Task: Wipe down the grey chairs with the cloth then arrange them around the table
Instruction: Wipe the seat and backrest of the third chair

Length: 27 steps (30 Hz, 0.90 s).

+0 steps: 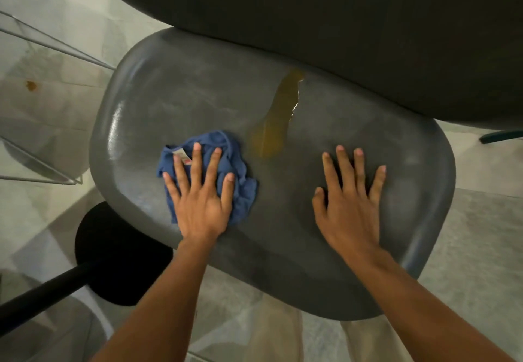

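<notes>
Both hands lie flat-fingered on the chair [198, 101] seat: the left hand [202, 192] presses the cloth [240, 194] beside a yellow smear [276, 118] to wipe, the right hand [349, 194] steadies.

Grey chair seat [198, 101], blue cloth [243, 192], yellowish streak [278, 115], blk table base [113, 254]

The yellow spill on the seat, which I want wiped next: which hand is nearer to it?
Left. The left hand, pressing the blue cloth, lies just beside the yellow spill; the right hand rests flat farther away on its other side.
</notes>
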Tool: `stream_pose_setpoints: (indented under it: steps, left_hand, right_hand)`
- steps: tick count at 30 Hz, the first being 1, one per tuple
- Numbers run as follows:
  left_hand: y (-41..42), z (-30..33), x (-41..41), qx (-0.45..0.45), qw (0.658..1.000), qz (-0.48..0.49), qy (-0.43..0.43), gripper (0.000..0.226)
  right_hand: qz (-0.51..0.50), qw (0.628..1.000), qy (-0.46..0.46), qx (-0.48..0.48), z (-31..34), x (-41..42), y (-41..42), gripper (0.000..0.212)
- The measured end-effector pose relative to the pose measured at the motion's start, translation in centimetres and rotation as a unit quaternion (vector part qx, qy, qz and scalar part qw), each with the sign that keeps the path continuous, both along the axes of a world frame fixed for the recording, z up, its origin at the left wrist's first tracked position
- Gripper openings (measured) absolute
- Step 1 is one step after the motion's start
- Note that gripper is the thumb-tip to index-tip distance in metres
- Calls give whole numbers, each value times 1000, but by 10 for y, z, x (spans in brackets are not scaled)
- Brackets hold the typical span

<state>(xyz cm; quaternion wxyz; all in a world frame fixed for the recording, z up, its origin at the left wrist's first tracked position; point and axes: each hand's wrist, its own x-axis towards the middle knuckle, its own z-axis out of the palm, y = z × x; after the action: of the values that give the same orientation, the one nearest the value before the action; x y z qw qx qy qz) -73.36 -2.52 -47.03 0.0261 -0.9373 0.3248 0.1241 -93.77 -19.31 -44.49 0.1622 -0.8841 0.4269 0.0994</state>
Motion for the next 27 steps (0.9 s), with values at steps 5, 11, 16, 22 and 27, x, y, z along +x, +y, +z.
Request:
stream_pose_setpoints:
  steps: [5,11,16,22,27]
  left_hand:
    - [-56,-4,12,-33,996,78,4,62]
    - [-51,-2,-48,-53,996,-62,41,58]
    - [-2,5,-21,9,998,-47,33,58]
    - [-74,5,64,-28,994,109,4,60]
    - [-172,-9,52,-64,997,-40,18,61]
  right_hand:
    - [17,999,9,-30,-9,11,-11,63]
    - [29,998,19,-46,-11,10,-9,63]
    - [28,998,20,-46,-11,10,-9,62]
    - [20,998,9,-59,-18,10,-9,62]
    - [5,997,-14,-79,-24,11,-7,62]
